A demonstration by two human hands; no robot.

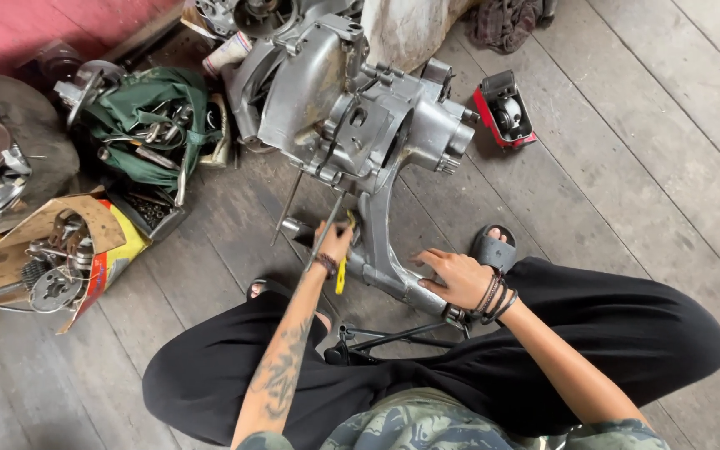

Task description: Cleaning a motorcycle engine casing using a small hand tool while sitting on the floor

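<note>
the engine (360,117) is lying on the plank floor (643,167) just ahead of the person's crossed legs, its long grey arm (385,250) running back toward the knees. the left hand (335,242) is closing round a yellow-handled tool (341,271), whose thin metal shaft is angling up into the underside of the casing; the fingers are wrapping the grip, though what the tip is meeting is hidden. the right hand (458,279) is resting open, palm down and fingers spread, on the arm near its lower end, pressing it rather than gripping it. to do this well, i judge that the right hand should be bearing down firmly so the casing is not rocking, while the left is keeping the shaft in line with its seat and turning steadily, not levering sideways. a black folding stand (393,337) is lying between the legs, just beside the arm's end. outward to the right, a small red box (503,112) is sitting open on the boards with a round metal part inside. to the left, a green cloth bag (156,125) is gaping, holding loose wrenches and other tools. nearer the corner, a torn cardboard box (60,258) is holding gears, sprockets and small metal parts, and beyond it a grey sack (10,150) is showing discs and plates.
</note>
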